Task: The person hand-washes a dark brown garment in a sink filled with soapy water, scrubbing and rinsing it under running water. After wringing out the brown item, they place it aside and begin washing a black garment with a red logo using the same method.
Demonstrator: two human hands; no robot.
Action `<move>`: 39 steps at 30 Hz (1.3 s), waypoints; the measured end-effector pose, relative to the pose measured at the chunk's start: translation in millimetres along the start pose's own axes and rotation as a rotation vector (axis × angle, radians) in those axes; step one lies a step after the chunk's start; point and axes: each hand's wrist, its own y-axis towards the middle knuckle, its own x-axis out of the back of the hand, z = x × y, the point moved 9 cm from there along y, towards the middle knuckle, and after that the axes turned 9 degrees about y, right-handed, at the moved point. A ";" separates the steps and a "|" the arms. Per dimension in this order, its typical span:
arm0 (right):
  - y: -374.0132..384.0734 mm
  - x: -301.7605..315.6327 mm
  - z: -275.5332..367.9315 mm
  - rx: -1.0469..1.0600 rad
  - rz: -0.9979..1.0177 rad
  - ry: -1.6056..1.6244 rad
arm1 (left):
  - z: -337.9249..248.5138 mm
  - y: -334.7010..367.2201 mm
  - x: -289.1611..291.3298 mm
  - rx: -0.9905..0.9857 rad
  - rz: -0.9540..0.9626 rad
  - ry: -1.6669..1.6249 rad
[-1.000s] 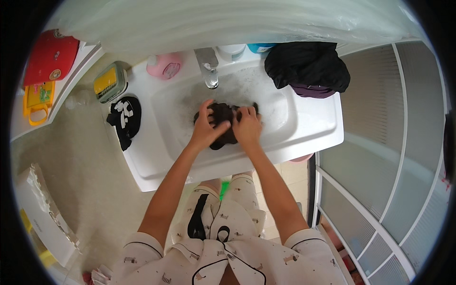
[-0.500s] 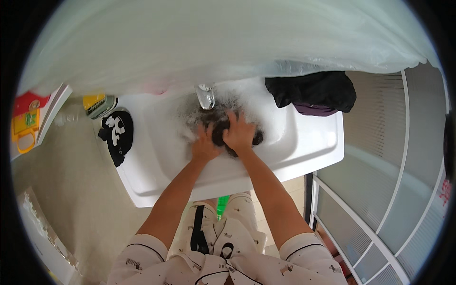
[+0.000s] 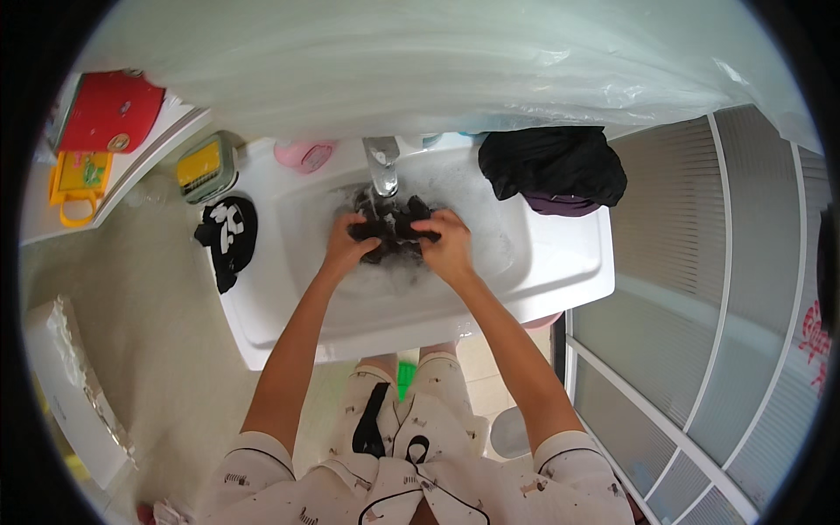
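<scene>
A wet black cloth (image 3: 398, 226) is bunched up in the soapy water of the white sink (image 3: 569, 258), below the chrome faucet (image 3: 382, 164). My left hand (image 3: 346, 245) grips its left side, thumb on top. On the opposite side my right hand (image 3: 449, 247) is closed round another part of it. The cloth's lower folds sink into the foam and cannot be made out, nor can its exact kind.
Dark garments (image 3: 556, 166) are heaped on the sink's right rim. A black-and-white cloth (image 3: 231, 238) hangs over the left rim, beside a yellow-topped container (image 3: 201, 168). Behind stands a pink item (image 3: 304, 155). Ribbed glass panels (image 3: 674, 219) rise at the right.
My hands have gone from spread fingers pressing down on the cloth to gripping it from both sides. The cloth is lifted more into sight, and the head view has shifted.
</scene>
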 end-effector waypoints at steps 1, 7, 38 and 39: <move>-15.1 8.1 12.7 0.058 0.010 -0.023 | 10.9 -14.8 4.0 0.074 -0.002 -0.091; -65.6 31.0 17.5 0.085 0.077 -0.100 | -33.4 -69.4 26.7 -0.117 -0.167 0.470; -42.7 17.7 61.6 -0.818 -0.037 1.681 | 13.6 -100.1 127.9 0.104 -0.459 0.360; -44.2 25.8 102.4 -0.768 -0.030 1.653 | 28.5 -101.4 131.1 0.110 -0.447 0.396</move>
